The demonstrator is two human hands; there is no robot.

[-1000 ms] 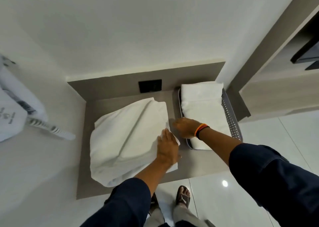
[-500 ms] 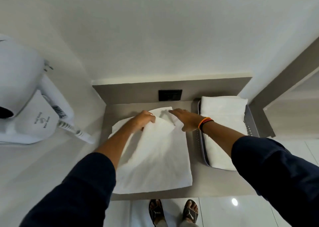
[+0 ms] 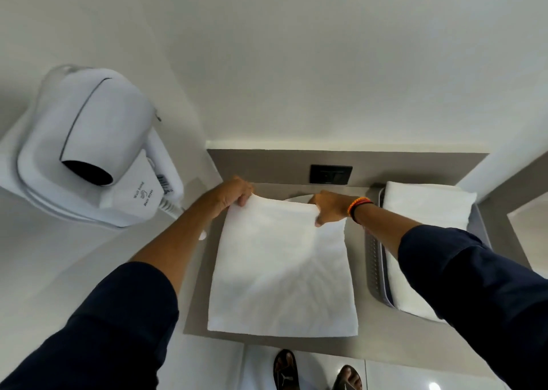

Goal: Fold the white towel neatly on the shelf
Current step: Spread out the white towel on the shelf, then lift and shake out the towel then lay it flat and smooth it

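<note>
Head camera, looking down past your arms: the white towel (image 3: 281,271) lies on the grey shelf (image 3: 385,345) as a fairly tidy rectangle, its near edge square to the shelf front, between the wall-mounted hair dryer (image 3: 89,146) and a grey tray (image 3: 374,259) that holds another folded towel (image 3: 427,211). Your left hand (image 3: 234,194) pinches the far left corner of the white towel and your right hand (image 3: 330,207) grips the far right corner, both closed on the cloth, with that far edge lifted a little off a layer underneath. Judging by the shape, the first folds are done and the piece is already squared; what seems left is one more fold, bringing the held edge toward you, then a smoothing pass. A second ago the towel was a rumpled, skewed bundle and your left hand lay flat on its near corner while the right rested beside the tray. Half a second ago both hands were reaching to the far edge; now they hold it taut and the cloth looks much flatter.
</note>
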